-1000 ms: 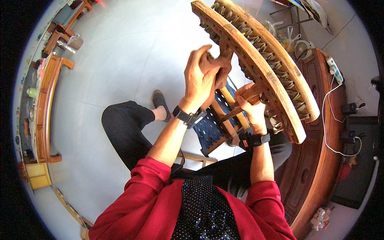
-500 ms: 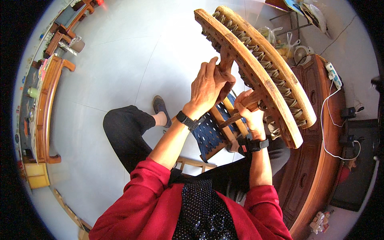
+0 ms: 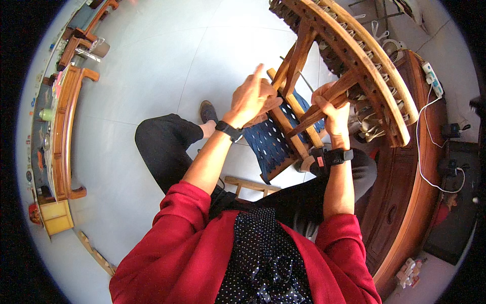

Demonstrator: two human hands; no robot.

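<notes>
My right grip (image 3: 331, 109) clamps a strut (image 3: 324, 104) of the frame (image 3: 354, 55). My left grip (image 3: 253, 96), fingers loosely spread, rests on the upright (image 3: 298, 55) just beside.

Pale tiled floor (image 3: 152, 66), wooden bench (image 3: 63, 131) left, carved cabinet (image 3: 405, 202) right.

Home — tiled floor (image 3: 152, 61), wooden furniture (image 3: 63, 137).

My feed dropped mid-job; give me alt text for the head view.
A seated person in a red top holds a curved wooden frame over their lap: right hand grips a strut, left hand rests on the upright post, forefinger raised, above dotted blue cloth.
</notes>
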